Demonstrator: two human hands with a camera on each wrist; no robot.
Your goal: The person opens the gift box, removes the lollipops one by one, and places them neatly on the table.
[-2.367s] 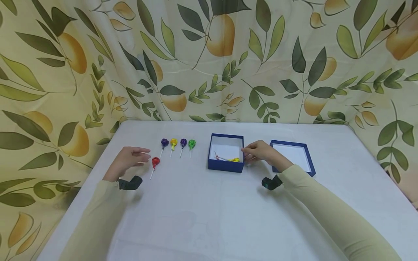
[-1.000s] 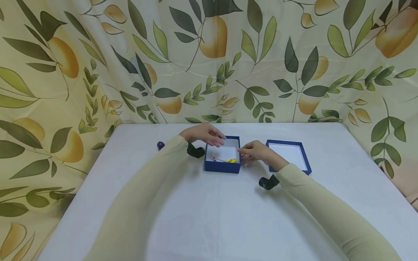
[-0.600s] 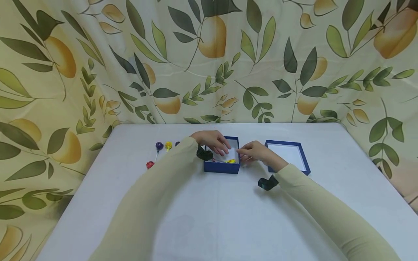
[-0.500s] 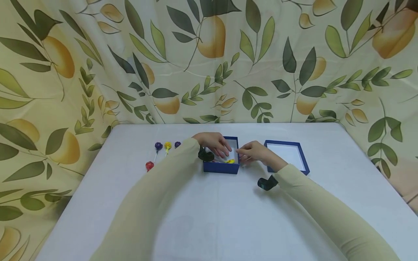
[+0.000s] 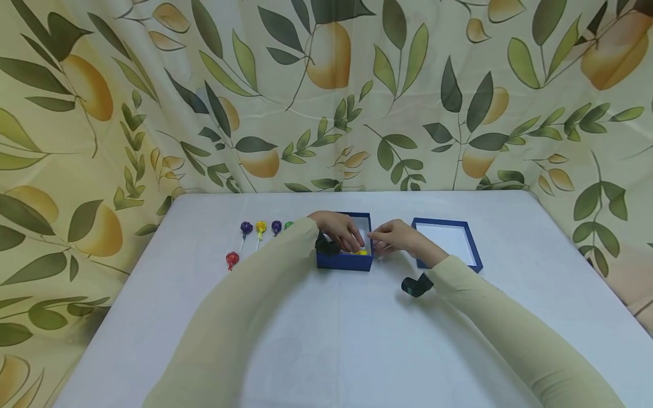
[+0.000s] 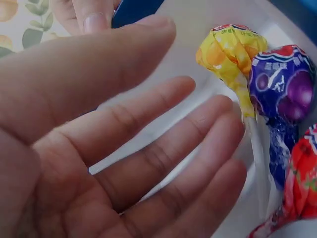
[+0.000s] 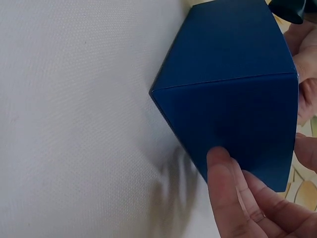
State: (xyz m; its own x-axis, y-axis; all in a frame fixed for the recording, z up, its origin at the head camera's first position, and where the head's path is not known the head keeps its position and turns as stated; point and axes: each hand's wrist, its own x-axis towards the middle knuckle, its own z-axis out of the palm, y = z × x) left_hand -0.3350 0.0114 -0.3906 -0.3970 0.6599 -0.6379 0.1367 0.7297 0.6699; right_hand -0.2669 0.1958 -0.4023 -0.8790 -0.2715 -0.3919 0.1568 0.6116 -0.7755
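Note:
My left hand reaches down into the blue box, its fingers loosely spread with nothing held. In the left wrist view a yellow lollipop, a purple lollipop and a red lollipop lie inside the box; the fingertips are right by the yellow one's stick. My right hand holds the box's right wall, fingers flat on the outside and thumb at the rim. From the head, the left hand hides part of the box's inside.
Left of the box lie two purple lollipops, including the far-left one, a yellow lollipop, a green lollipop and a red lollipop, partly behind the left sleeve. The box lid rests right of the box on the white table.
My left hand has moved right from beside the red lollipop on the table, over the box, then down into it. My right hand has stayed at the box's right wall.

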